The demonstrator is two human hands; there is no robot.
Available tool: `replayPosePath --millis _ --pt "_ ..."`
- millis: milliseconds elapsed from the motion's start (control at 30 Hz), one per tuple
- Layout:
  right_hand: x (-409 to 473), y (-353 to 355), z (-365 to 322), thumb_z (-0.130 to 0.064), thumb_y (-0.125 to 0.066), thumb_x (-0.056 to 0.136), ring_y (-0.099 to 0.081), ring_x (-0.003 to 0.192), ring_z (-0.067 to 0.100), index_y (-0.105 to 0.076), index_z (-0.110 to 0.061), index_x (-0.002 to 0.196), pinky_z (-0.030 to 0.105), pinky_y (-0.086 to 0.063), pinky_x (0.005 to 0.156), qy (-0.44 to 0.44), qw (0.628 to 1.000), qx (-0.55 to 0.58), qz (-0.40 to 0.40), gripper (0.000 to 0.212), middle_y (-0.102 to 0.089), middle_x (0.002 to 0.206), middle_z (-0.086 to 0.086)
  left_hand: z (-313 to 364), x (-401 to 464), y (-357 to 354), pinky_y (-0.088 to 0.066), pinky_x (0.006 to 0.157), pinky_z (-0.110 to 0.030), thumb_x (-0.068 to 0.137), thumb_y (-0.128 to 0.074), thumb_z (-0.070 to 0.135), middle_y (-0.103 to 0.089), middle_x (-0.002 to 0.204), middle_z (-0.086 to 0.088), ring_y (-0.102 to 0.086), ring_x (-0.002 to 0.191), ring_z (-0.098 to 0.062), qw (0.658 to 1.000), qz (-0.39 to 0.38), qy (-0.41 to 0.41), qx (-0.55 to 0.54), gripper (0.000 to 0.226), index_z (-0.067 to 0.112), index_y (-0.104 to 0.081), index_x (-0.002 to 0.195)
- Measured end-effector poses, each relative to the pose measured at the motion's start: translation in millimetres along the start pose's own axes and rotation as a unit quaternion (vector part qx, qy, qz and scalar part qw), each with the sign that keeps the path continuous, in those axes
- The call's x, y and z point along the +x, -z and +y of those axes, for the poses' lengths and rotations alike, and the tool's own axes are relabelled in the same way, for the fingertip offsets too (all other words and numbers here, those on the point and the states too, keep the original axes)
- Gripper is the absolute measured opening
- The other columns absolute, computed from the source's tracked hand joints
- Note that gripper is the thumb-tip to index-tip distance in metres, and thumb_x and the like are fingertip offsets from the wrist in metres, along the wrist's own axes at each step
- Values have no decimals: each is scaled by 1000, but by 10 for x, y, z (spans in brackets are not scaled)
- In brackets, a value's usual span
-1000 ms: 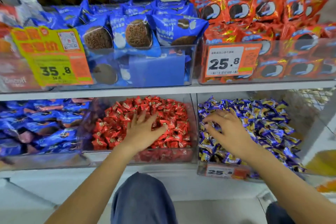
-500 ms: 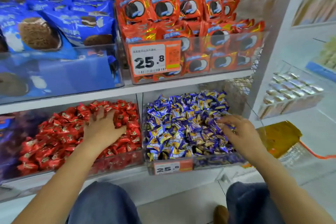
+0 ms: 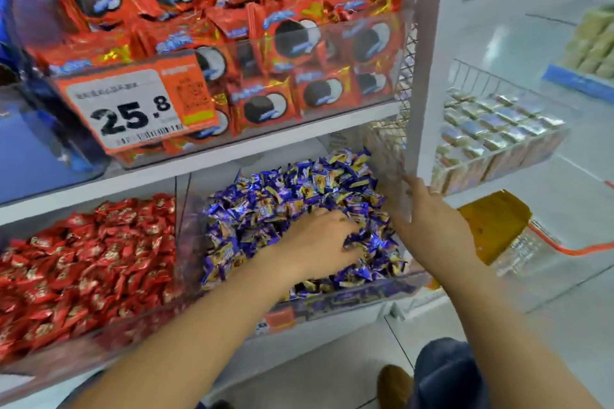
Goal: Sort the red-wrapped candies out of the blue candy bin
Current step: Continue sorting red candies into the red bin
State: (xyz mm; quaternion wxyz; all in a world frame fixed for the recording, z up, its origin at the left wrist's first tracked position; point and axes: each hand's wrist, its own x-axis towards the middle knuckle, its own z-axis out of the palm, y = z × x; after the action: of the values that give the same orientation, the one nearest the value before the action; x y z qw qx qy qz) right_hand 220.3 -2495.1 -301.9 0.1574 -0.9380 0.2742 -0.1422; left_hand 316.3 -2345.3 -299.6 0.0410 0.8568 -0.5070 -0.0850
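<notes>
Left hand [image 3: 319,242] is buried fingers-down in the blue candies [image 3: 292,196], fingers curled among the wrappers; whether it grips one I cannot tell. Right hand [image 3: 432,219] rests open against the clear right wall of the blue candy bin [image 3: 395,163]. Red-wrapped candies [image 3: 86,262] fill the neighbouring bin to the left.

One head-worn camera looks forward and down from close range at the lower shelf [image 3: 206,173], both hands near the frame's centre, floor at the bottom edge
</notes>
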Motion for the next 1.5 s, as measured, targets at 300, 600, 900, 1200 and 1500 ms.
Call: replayPosePath --millis 300,600,900,1200,1500 --pt "25 84 114 -1 -44 86 -60 80 27 -37 -29 137 32 -44 52 10 999 -22 -42 59 -59 113 5 173 715 -376 -4 111 -66 88 -34 70 -11 160 -4 -8 145 -35 954 -213 10 212 76 32 -15 151" --pt "4 67 134 1 -41 85 -62 82 27 -31 -29 141 32 -47 51 20 998 -14 -51 65 -57 122 5 -480 428 -23 -17 114 -55 90 -52 50 -46 136 -5 -36 132 -27 971 -27 87 222 55 24 -43 137" --pt "-22 65 60 -1 -44 86 -59 94 30 -39 -25 138 33 -48 58 -9 998 -31 -52 57 -54 125 10 -867 -18 38 -11 117 -45 94 -47 49 -47 139 7 -33 136 -19 990 109 64 67 28 29 -61 107" --pt "-48 -111 -430 -15 -47 93 -61 99 23 -63 -18 119 32 -46 79 66 985 119 -103 31 -66 115 5 -881 -384 24 -15 116 -49 91 -56 39 -35 151 5 -24 141 -24 974 164 156 -6 22 36 -59 113" --pt "432 -594 -603 -15 -44 97 -38 61 13 -43 -9 103 30 -32 55 -19 921 103 -375 10 -48 86 8 -850 -550 -185 -15 116 -55 94 -49 46 -10 159 0 -10 144 -38 941 159 292 -66 45 44 -39 137"
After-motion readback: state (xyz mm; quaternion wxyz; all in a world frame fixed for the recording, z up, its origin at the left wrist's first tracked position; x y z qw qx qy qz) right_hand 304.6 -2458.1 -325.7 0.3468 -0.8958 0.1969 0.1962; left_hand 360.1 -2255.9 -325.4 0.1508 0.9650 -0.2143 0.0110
